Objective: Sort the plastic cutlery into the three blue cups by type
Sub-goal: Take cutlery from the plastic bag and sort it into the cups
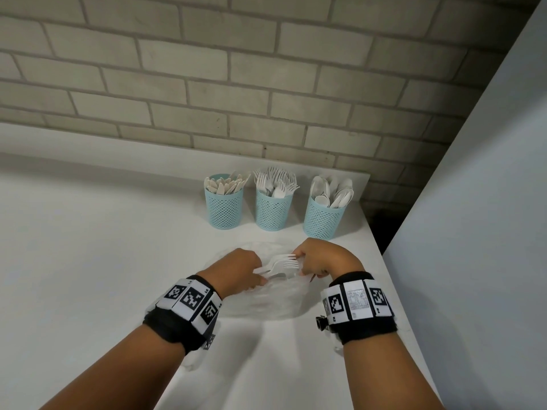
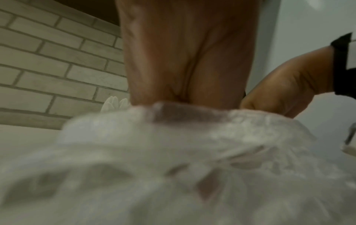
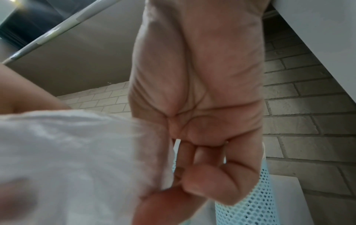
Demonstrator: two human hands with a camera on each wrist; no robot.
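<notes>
Forks (image 1: 282, 263) fan out at lower centre, your left hand (image 1: 241, 269) and right hand (image 1: 321, 260) both gripping them over a clear bag (image 1: 275, 303); loosen either grip and they may scatter short of the middle cup (image 1: 273, 210).

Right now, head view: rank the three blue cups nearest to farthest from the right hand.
From the right hand:
1. Spoon cup, rightmost, just beyond the hand toward the wall.
2. Fork cup, middle of the row, farther left.
3. Knife cup, leftmost, farthest across.
The hand itself grips white forks over a clear plastic bag.
</notes>
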